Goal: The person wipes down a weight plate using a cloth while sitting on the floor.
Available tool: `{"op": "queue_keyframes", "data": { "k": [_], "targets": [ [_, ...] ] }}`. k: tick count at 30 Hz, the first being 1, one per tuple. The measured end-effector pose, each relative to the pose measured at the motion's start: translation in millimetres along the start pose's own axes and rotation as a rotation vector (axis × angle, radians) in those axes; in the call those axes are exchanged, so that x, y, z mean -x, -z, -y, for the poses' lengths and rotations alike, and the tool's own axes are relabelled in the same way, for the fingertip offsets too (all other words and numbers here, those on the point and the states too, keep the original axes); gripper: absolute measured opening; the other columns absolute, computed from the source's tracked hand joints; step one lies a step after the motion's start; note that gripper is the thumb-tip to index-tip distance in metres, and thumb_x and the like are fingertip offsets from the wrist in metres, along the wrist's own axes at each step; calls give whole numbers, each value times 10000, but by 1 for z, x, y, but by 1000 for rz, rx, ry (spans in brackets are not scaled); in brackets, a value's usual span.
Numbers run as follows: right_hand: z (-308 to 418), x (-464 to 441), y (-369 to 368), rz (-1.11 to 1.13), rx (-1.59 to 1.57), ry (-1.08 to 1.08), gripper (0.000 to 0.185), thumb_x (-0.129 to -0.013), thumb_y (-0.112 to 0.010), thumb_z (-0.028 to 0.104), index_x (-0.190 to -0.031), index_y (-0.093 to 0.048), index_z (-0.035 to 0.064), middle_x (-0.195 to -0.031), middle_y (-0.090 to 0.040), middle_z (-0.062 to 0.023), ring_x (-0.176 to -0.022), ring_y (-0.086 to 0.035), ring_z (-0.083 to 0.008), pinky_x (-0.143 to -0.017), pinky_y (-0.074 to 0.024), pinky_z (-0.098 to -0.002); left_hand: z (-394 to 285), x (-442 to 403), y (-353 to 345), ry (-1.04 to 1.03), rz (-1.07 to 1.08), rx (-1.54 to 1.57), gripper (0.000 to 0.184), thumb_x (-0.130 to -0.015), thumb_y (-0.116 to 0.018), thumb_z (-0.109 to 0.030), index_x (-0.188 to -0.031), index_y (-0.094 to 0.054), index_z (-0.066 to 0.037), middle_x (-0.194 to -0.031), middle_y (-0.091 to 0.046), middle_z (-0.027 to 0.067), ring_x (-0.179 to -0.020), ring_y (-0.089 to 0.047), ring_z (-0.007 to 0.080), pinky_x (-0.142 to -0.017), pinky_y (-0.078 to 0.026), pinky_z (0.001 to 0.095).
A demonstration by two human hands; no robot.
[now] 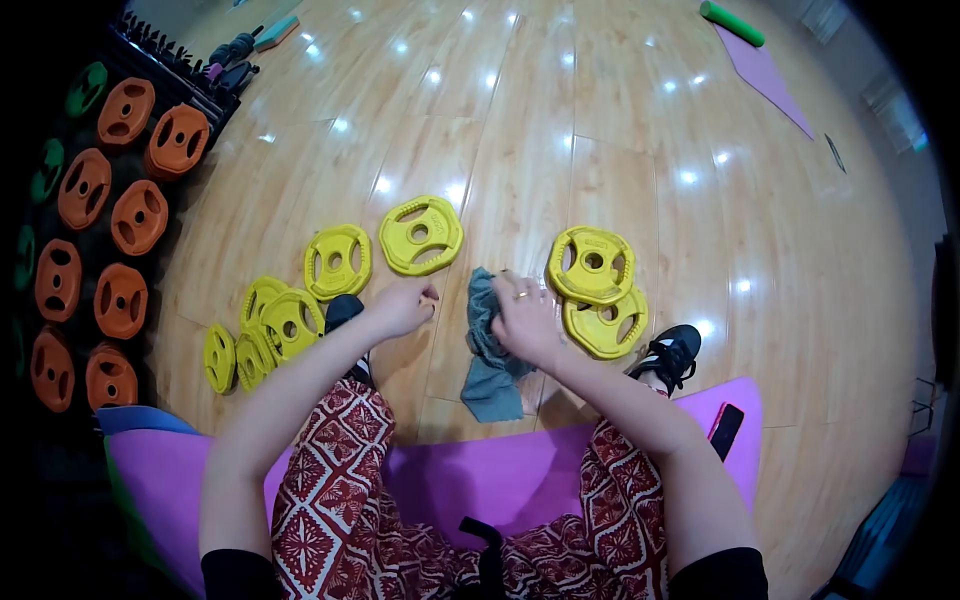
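Right grip pinches the grey cloth; left grip, left of the cloth, curls, closure unclear. Even bunching should aid control.

The right-hand fingers partly hide the cloth (their grip is unclear).

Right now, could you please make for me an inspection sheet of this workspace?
Surface: glossy wooden floor.
Job's things: crumpled grey-green cloth; yellow plates, some overlapping.
Clutter: phone on purple mat; thin dark item on floor, unidentifiable.
Hands: left hand curled, contents not visible; right hand at the cloth, grip unclear.
Cables: nothing seen.
Surroundings: orange plates at left; green roller at upper right.
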State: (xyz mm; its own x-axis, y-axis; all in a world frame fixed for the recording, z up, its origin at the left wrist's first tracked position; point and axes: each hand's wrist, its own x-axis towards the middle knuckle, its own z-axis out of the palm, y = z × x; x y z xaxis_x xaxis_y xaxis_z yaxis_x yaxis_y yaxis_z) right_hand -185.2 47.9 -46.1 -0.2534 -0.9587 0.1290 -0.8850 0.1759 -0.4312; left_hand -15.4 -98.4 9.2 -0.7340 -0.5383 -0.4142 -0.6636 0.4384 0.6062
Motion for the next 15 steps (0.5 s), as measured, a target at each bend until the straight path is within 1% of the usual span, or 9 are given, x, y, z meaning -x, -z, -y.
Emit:
{"op": "queue_keyframes", "data": {
  "k": [1, 2, 3, 5, 9, 11, 12, 14, 15],
  "targets": [
    [7, 1, -5, 35, 39, 127, 601, -679, -561, 211, -1228, -373, 57, -1230, -381, -169, -1075, -386, -329, -881, -322, -441, -6, -6, 8, -34, -28, -159, 236, -743, -535, -135, -958, -565, -42, -914, -598, 129, -848, -576, 274, -755, -455, 359],
    [12, 1, -9, 34, 35, 125, 601, -679, -561, 211, -1228, -373, 57, -1230, -381, -169, -1075, -386, -329, -881, -322, -441, -11, -12, 13, -72, -56, -319, 261, -731, -538, -125, -975, -560, -36, -940, -589, 149, -873, -563, 305, -772, -448, 381],
    [18, 2, -14, 59, 8, 82, 626, -686, -575, 252, -1240, -359, 57, -1244, -371, -160, -1096, -370, -321, -891, -313, -441, -10, -20, 14, -70, -51, -323, 261, -731, -538, -125, -975, -560, -36, -940, -589, 149, -873, -563, 305, -772, -448, 381],
    [22, 6, -24, 118, 14, -2, 690, -697, -601, 351, -1260, -338, 53, -1280, -341, -144, -1151, -328, -305, -911, -292, -448, -2, -37, 11, -56, -180, -433, 316, -715, -527, -112, -1018, -544, -25, -1015, -559, 171, -949, -518, 335, -817, -420, 400],
    [16, 10, -34, 150, 68, 10, 686, -692, -605, 339, -1255, -343, 49, -1295, -331, -139, -1166, -320, -300, -921, -283, -445, 40, -58, -33, -60, -254, -382, 454, -696, -538, -128, -1128, -464, -10, -1101, -507, 192, -1032, -464, 339, -880, -382, 393],
    [14, 11, -37, 166, 126, 59, 652, -695, -598, 321, -1241, -362, 53, -1293, -342, -129, -1169, -321, -294, -926, -275, -444, 52, -49, -52, -35, -212, -472, 634, -671, -557, -145, -1246, -331, -3, -1212, -421, 216, -1102, -405, 358, -943, -333, 389],
    [14, 12, -39, 167, 121, 69, 652, -695, -598, 321, -1241, -362, 53, -1293, -342, -129, -1169, -321, -294, -926, -275, -444, 49, -42, -50, -25, -217, -473, 634, -671, -557, -145, -1246, -331, -3, -1212, -421, 216, -1102, -405, 358, -943, -333, 389],
    [12, 12, -42, 175, 139, 93, 604, -700, -588, 299, -1218, -393, 58, -1284, -366, -118, -1167, -327, -289, -934, -267, -440, 43, -33, -42, 9, -86, -514, 759, -658, -577, -162, -1300, -215, 19, -1312, -303, 228, -1158, -352, 369, -988, -288, 385],
    [14, 12, -41, 167, 123, 93, 564, -701, -579, 275, -1198, -419, 64, -1275, -385, -113, -1170, -328, -290, -938, -261, -442, 42, -31, -37, 8, -87, -515, 759, -658, -577, -162, -1300, -215, 19, -1312, -303, 228, -1158, -352, 369, -988, -288, 385]
  ]
}}
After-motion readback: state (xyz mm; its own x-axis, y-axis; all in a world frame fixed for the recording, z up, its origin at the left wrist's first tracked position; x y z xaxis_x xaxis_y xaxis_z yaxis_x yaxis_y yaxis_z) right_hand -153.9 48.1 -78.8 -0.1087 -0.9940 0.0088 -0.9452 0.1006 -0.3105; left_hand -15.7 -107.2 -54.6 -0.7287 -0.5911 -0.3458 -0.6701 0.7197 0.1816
